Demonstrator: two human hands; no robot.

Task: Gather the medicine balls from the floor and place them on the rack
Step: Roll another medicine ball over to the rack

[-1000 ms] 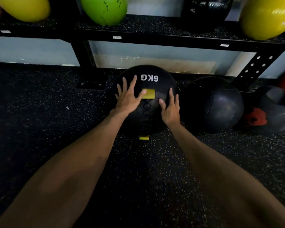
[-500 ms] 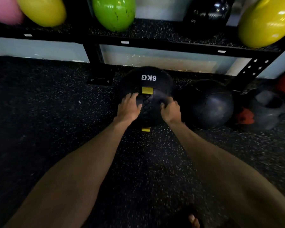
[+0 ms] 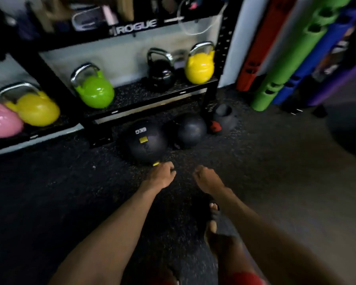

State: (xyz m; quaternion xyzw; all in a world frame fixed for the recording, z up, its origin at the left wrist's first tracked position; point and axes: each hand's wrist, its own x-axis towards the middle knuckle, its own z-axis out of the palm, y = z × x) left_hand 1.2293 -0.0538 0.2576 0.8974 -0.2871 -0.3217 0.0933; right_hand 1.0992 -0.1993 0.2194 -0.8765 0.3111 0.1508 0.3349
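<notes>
While loosely curled, hands hold nothing.

Just beyond the left hand, the black medicine ball on the floor carries white characters near its far side. They are upside down from here and smeared, and read "6KG". Well above and beyond that hand, the brand "ROGUE" runs in white capitals along a black crossbeam of the rack. The small white stickers on the shelf edges are too blurred to read.
</notes>
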